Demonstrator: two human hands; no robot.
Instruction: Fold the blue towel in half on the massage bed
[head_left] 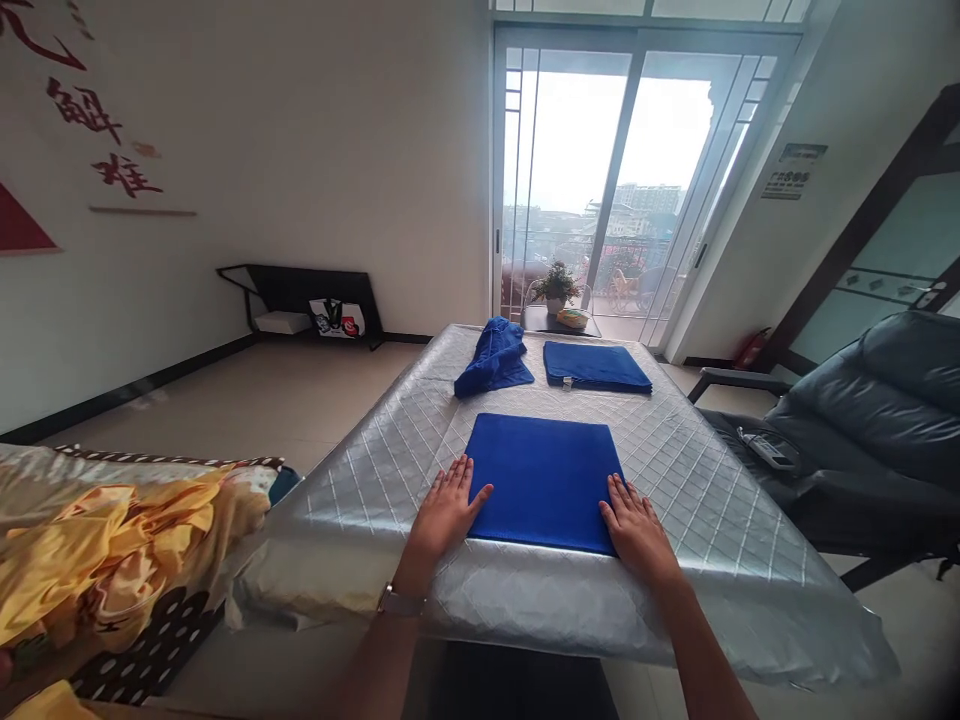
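Note:
A blue cloth, folded into a flat rectangle, lies on the silver quilted table cover close to me. My left hand rests flat at its left edge, fingers stretched out and thumb on the cloth. On the opposite side my right hand lies flat along the right edge, fingers extended. Neither hand grips anything. Farther back sits a crumpled blue cloth, and to its right a neat folded stack of blue cloth with a small white tag.
Yellow clothing is heaped at the left on a dotted cover. A dark armchair holding a grey device stands close on the right. Past the table's far end are a potted plant and a sliding glass door.

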